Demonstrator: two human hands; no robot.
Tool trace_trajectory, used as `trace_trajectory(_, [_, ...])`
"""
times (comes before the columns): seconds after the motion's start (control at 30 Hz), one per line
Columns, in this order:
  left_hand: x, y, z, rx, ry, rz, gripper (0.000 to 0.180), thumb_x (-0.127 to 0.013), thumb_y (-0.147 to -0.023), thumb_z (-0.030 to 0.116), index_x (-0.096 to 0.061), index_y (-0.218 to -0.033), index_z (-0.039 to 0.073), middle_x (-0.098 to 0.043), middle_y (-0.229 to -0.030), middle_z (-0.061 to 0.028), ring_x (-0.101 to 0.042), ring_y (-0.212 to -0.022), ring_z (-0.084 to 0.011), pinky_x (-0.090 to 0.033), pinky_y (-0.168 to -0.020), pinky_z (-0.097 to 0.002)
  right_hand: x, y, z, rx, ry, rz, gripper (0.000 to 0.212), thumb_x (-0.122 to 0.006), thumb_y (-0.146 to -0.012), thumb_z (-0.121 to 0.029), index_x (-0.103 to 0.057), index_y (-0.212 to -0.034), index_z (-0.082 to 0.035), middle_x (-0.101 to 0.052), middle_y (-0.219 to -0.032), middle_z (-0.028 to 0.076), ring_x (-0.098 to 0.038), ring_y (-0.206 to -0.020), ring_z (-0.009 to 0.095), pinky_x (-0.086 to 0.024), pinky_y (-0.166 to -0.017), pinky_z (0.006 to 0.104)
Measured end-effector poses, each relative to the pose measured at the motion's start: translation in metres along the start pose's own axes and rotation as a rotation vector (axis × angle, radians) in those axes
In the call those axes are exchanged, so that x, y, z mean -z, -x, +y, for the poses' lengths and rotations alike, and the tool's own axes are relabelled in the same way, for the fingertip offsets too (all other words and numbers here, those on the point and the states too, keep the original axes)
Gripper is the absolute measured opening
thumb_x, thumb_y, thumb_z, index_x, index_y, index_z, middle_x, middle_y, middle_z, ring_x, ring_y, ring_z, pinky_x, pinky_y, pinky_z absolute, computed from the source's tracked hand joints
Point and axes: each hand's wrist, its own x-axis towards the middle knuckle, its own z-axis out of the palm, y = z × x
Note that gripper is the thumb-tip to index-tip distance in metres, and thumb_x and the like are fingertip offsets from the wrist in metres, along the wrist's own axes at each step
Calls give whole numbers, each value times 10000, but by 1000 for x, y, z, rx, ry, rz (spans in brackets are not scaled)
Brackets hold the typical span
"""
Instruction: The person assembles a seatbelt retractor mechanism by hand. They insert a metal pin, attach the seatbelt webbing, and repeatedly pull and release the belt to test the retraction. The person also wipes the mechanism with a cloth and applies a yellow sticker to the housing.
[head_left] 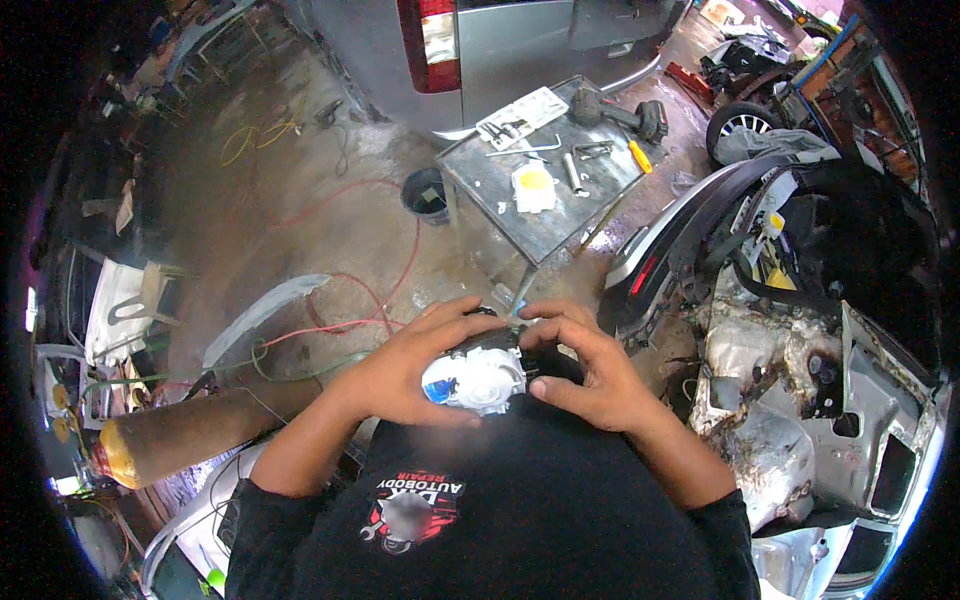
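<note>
Close in front of my chest is a white-and-black car part (480,378) with a rounded, moulded face and a blue patch on its left side. Its exact kind I cannot make out. My left hand (405,365) wraps round its left side, fingers over the top and thumb along the bottom. At its right side my right hand (590,372) is curled, with the index finger near the top and the thumb lower down by the dark end. Part of that dark end blends into my black shirt (560,480).
Ahead stands a metal work table (490,205) with a cordless power tool (630,118), a yellow-handled tool (640,157) and a white tray (522,117). A black bucket (426,196) sits beside it. Red hose (350,190) crosses the floor. A stripped car body (760,400) lies right, a gas cylinder (200,435) left.
</note>
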Motion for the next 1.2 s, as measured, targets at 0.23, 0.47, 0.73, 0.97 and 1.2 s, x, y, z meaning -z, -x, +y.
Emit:
trace_trajectory(0.23, [-15, -10, 10, -3, -49, 35, 1041, -947, -690, 450, -489, -1583, 172, -419, -1597, -319, -384, -1497, -511, -332, -1222, -575, 2, 6, 16, -161, -161, 20, 218, -759, -924, -178, -703, -1106, -72, -695, -1170, 96, -593, -1205, 280, -401, -1108, 433])
trace_trajectory(0.47, [-27, -12, 13, 4, -55, 40, 1007, -942, -690, 449, -518, -1561, 172, -445, -1583, -310, -405, -1493, -501, -342, -1224, -560, -4, 14, 27, -273, -271, 53, 118, -710, -968, -125, -686, -1059, -54, -694, -1061, 71, -605, -1096, 229, -430, -1046, 392])
trace_trajectory(0.73, [-34, -16, 11, -11, 24, 28, 1070, -973, -639, 440, -527, -1546, 90, -439, -1606, -304, -375, -1540, -466, -322, -1245, -549, -1, 19, 22, -359, -371, 45, 74, -679, -998, -95, -673, -1048, -41, -691, -1074, 38, -607, -1083, 156, -449, -1022, 335])
trace_trajectory(0.97, [-40, -19, 4, -28, 82, 20, 1086, -977, -641, 434, -511, -1557, 82, -468, -1602, -264, -367, -1549, -456, -311, -1256, -543, 6, 21, 25, -353, -413, 27, 100, -665, -995, -72, -681, -1085, -29, -696, -1106, 35, -605, -1103, 143, -459, -1030, 336])
trace_trajectory(1.2, [-38, -25, -14, -77, 167, 47, 1219, -1001, -586, 429, -451, -1610, 60, -484, -1627, -198, -360, -1571, -379, -277, -1283, -503, 11, 18, 28, -349, -574, 17, 353, -724, -951, -134, -653, -1278, -20, -680, -1203, 63, -599, -1158, 159, -460, -1047, 351])
